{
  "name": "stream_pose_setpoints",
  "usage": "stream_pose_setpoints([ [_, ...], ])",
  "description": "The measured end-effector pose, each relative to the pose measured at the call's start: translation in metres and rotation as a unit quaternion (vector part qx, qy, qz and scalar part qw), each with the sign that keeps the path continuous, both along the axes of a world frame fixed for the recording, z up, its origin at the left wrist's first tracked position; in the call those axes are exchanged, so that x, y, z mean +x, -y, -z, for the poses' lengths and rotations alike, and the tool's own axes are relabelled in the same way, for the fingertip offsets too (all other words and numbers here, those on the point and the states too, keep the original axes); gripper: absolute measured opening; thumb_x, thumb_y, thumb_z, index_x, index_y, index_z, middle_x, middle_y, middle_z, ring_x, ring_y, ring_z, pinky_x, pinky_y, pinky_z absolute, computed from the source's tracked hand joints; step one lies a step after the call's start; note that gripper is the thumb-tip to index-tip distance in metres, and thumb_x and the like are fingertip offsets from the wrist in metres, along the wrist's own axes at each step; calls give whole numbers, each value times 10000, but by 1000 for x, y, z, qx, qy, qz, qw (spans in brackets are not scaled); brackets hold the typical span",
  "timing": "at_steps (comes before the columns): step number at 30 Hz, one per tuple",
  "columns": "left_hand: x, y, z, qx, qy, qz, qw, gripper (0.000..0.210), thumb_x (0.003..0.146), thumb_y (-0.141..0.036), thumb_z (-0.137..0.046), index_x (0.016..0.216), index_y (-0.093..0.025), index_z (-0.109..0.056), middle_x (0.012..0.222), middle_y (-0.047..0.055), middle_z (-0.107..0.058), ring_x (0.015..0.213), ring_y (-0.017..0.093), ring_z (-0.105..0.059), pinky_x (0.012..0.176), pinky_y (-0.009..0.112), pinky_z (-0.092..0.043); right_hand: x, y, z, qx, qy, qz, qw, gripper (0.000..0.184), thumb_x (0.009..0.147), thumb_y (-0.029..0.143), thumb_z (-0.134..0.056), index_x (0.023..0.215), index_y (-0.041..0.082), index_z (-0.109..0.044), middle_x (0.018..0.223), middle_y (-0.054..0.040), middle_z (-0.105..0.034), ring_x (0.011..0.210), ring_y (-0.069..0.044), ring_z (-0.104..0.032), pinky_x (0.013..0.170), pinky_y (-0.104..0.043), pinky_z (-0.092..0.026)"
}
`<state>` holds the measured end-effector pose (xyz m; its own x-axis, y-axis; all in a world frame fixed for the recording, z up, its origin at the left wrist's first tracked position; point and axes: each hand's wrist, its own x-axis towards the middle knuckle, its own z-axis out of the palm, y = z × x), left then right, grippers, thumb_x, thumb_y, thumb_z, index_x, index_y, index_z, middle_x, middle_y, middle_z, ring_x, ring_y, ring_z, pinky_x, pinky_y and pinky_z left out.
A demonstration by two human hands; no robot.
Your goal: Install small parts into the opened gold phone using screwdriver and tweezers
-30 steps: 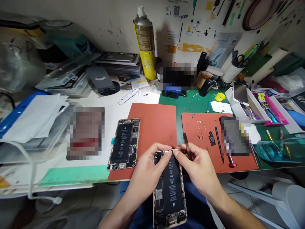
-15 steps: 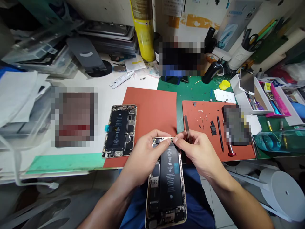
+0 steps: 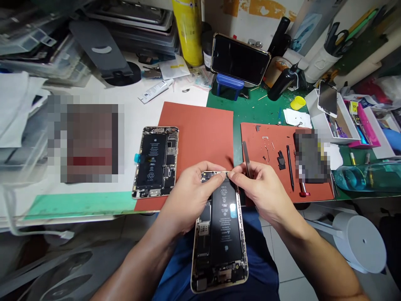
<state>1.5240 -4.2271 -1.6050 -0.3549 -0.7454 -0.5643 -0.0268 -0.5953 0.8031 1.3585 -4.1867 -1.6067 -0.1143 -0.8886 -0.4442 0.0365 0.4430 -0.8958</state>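
An opened smartphone (image 3: 227, 234) extends over my lap, its black battery and boards facing up and its far end near the bench edge. My left hand (image 3: 196, 194) is closed around that far end on the left side, thumb pressed on the top edge. At the far right corner my right hand (image 3: 261, 182) pinches the edge with thumb and forefinger. Flat metal tweezers (image 3: 246, 154) stick up from between its fingers. Whatever lies under the fingertips is hidden. Left of my hands, a second opened phone (image 3: 153, 161) rests partly on a red-brown mat (image 3: 200, 133).
On the right mat (image 3: 253, 184) lie small screws, a small black part (image 3: 281, 160), a black pen-like tool (image 3: 290, 167) and a blurred-out dark object. Behind, a phone (image 3: 240, 60) leans on a blue stand (image 3: 230, 85). A teal bottle (image 3: 360, 179) lies at far right.
The whole view has tilted, so the bench sits a little higher in the picture. Both hands keep nearly the same grip on the phone's far end.
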Motion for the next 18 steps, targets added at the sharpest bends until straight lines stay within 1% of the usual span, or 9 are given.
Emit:
stream_pose_setpoints([
  [3,0,1,0,-3,0,-2,1000,331,740,-405,-873,928,-178,-723,715,6,-734,506,122,-590,514,248,-485,0,0,1,2,-6,0,1000,203,834,366,-790,814,191,-689,663,54,-549,569,-98,-412,555,-263,-340],
  [7,-1,2,0,-2,-5,-5,1000,333,721,-386,-878,924,-174,-721,697,1,-729,503,118,-590,497,232,-476,0,0,0,2,8,2,1000,196,823,349,-801,803,191,-686,663,53,-562,568,-95,-420,560,-261,-354],
  [12,-1,1,1,1,-9,-9,1000,330,739,-400,-872,915,-175,-707,659,-4,-711,502,116,-580,479,218,-468,0,-1,0,1,31,7,999,204,822,344,-818,805,184,-693,690,46,-581,591,-97,-449,569,-261,-363],
  [18,-1,-1,3,-16,-8,-8,1000,314,798,-426,-838,927,-166,-721,690,11,-720,526,116,-592,489,215,-476,-1,-2,1,5,47,9,999,230,826,370,-844,825,185,-708,703,38,-617,599,-98,-469,581,-263,-372],
])
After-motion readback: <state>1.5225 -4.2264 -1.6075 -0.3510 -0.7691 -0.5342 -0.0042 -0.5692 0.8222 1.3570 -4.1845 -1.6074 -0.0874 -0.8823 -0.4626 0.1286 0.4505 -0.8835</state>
